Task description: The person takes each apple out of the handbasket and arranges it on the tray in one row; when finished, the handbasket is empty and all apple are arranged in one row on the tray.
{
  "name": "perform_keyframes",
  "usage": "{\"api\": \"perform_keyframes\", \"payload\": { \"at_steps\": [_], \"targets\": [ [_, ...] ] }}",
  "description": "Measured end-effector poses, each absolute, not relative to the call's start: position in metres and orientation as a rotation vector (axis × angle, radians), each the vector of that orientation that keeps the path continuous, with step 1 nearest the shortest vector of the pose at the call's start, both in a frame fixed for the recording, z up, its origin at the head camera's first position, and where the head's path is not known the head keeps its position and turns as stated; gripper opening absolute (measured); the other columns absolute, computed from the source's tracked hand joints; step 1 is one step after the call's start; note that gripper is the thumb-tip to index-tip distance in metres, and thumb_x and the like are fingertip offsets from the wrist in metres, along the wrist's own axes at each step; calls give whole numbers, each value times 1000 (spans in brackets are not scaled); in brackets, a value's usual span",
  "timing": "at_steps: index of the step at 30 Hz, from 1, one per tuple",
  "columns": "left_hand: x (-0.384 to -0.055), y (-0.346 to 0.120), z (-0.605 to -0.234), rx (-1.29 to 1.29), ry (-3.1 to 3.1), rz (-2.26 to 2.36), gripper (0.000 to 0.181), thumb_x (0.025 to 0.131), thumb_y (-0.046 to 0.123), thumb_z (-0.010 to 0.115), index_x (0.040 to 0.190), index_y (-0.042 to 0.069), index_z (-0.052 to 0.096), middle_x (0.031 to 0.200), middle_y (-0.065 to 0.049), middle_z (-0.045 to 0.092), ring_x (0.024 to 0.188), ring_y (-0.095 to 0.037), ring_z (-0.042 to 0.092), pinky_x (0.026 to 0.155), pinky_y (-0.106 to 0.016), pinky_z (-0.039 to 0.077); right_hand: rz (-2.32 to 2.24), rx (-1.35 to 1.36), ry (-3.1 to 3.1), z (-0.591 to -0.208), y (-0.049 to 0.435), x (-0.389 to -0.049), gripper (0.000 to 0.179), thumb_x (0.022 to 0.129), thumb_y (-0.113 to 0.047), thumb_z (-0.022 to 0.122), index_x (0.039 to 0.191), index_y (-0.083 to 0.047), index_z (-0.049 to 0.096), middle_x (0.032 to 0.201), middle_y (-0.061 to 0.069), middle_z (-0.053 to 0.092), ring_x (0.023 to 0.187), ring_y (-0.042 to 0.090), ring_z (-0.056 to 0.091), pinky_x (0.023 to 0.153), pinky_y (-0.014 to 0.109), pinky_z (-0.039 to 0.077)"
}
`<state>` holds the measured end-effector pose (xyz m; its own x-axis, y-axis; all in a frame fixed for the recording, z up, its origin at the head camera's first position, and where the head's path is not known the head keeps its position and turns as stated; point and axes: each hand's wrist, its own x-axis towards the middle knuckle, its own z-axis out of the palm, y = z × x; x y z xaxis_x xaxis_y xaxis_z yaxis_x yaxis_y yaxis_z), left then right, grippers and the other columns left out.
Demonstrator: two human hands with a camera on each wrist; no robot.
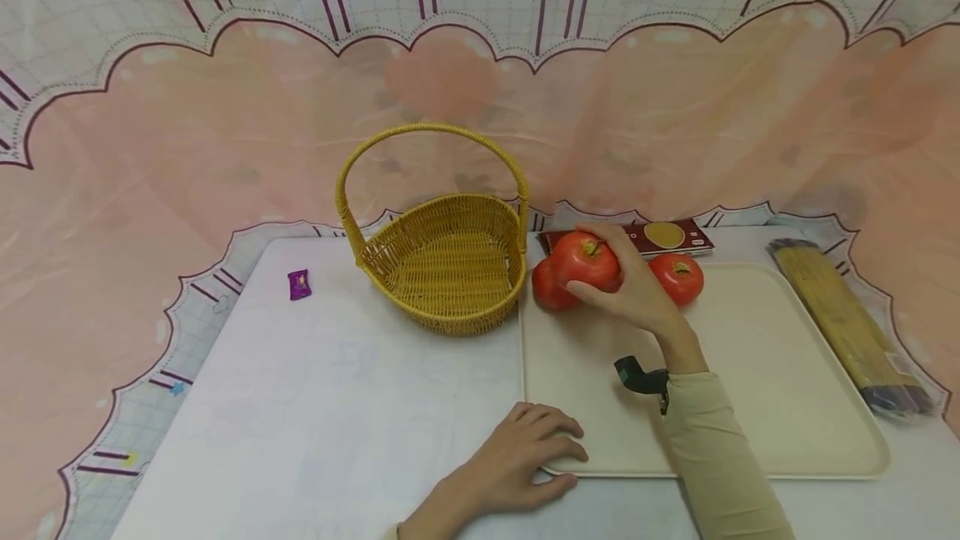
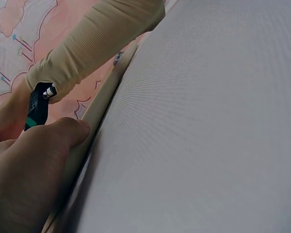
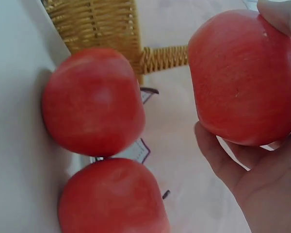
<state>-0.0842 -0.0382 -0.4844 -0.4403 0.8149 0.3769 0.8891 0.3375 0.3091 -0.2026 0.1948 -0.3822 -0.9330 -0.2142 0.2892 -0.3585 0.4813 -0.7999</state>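
Observation:
My right hand [image 1: 637, 294] grips a red apple [image 1: 587, 261], its thumb and fingers round the sides. In the right wrist view this apple [image 3: 247, 77] is lifted clear of two others. One of those, a second apple [image 1: 551, 288], sits at the tray's far left corner, partly hidden behind the held one. To the right of the hand a third apple [image 1: 678, 277] lies by the far rim of the cream tray [image 1: 720, 407]. My left hand [image 1: 517, 458] rests at the tray's near left corner, fingers relaxed over the rim and holding nothing.
A yellow wicker basket [image 1: 457, 273] with a tall handle stands left of the tray. Farther left lies a small purple packet [image 1: 299, 284]. A dark red box [image 1: 660, 237] lies behind the tray, and a wrapped bundle of sticks [image 1: 847, 323] along its right side.

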Motion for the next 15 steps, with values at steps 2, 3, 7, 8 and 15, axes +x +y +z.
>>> {"api": "perform_keyframes", "payload": {
  "at_steps": [2,3,7,8,15],
  "targets": [
    [-84,-38,-484,-1567,-2444,-715,20,90,42,56,106,32,63,122,14,54,118,-3,46,98,-25,35,1435,484,-2571,-382,198,-203,75,77,-26,76,140,-31,36,140,-3,39,124,21,41,99,58,40],
    [-84,-38,-484,-1567,-2449,-715,20,90,42,56,106,32,63,122,14,54,118,-3,45,98,-25,35,1435,475,-2566,-382,199,-203,75,77,-24,76,141,-29,36,139,-2,39,124,21,41,99,58,40],
    [-84,-38,-484,-1570,-2455,-714,20,90,42,56,106,32,63,122,14,54,118,-3,45,99,-25,34,1447,421,-2557,-384,207,-206,76,77,-18,76,141,-24,36,139,3,40,125,24,40,100,59,39],
    [-84,-38,-484,-1570,-2450,-711,20,90,42,55,106,32,63,122,14,54,118,-3,45,99,-25,34,1452,409,-2558,-384,208,-206,77,77,-17,76,142,-23,36,139,4,40,125,25,40,99,59,38],
    [-84,-38,-485,-1567,-2431,-714,20,90,42,56,105,32,63,122,14,54,118,-3,45,98,-25,34,1445,351,-2602,-384,216,-206,75,79,-23,75,142,-27,35,140,5,39,126,27,40,100,61,38]
  ]
}}
